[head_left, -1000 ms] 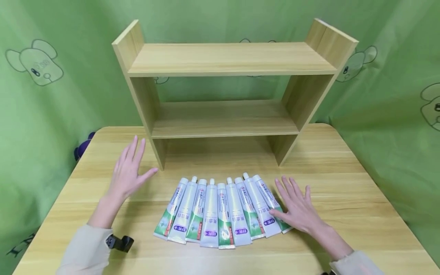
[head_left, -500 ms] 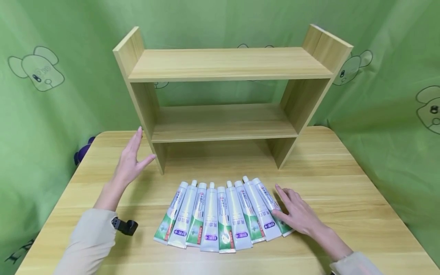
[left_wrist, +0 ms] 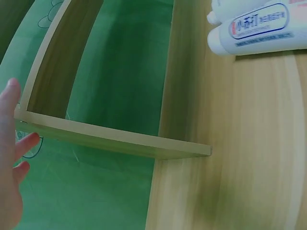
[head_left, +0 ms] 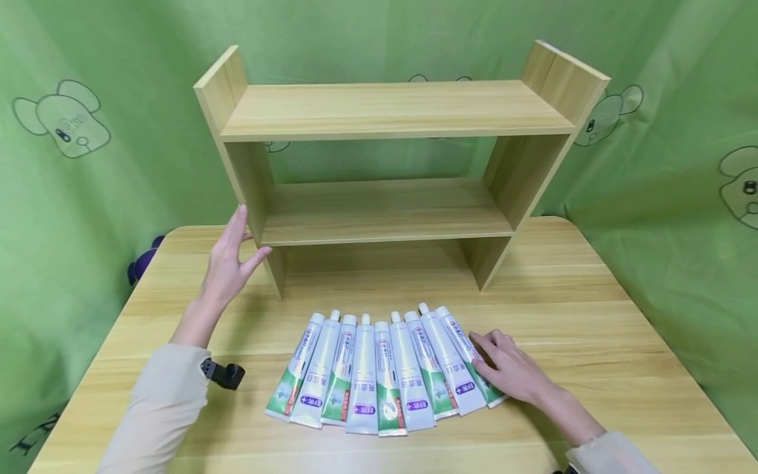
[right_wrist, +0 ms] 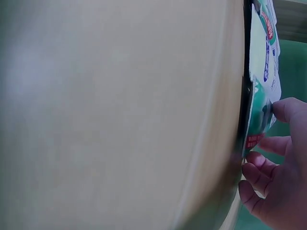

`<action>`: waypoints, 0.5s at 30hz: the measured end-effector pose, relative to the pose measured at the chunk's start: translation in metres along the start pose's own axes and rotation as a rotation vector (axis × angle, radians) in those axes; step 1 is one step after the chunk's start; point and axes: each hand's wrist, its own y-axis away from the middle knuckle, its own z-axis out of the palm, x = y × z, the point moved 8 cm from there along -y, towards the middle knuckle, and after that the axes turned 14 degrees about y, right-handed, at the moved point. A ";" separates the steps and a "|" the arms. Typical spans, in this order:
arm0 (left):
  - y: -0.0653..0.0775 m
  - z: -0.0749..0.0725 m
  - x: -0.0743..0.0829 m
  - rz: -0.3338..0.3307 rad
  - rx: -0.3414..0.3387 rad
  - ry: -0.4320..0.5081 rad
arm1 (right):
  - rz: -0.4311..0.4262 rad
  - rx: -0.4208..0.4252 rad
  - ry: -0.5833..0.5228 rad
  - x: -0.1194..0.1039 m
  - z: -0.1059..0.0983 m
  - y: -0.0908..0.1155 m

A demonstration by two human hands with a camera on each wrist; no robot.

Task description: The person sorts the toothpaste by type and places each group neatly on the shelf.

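Observation:
Several toothpaste tubes (head_left: 365, 375), some with green ends and some with purple labels, lie fanned side by side on the wooden table (head_left: 592, 316), caps toward the shelf. My right hand (head_left: 514, 370) pinches the rightmost toothpaste tube (head_left: 459, 334) between thumb and fingers; in the right wrist view the thumb is on the green part (right_wrist: 259, 108) of this tube. My left hand (head_left: 227, 268) is at the left side panel of the wooden shelf (head_left: 385, 110), thumb at its front edge and fingers extended along the outside. Whether it touches the panel is hard to tell.
The two-tier shelf stands at the back of the table, its side panels rising above the top board. A green curtain (head_left: 118, 191) with cartoon prints surrounds the table. A purple object (head_left: 142, 260) shows past the left table edge.
My left hand has moved up and closer to the shelf's side panel. The right hand's spread fingers have curled in around the rightmost toothpaste tube. The tubes lie as before.

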 end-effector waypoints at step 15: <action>-0.003 0.004 -0.006 0.002 0.015 -0.003 | -0.017 -0.181 -0.182 -0.003 0.001 0.002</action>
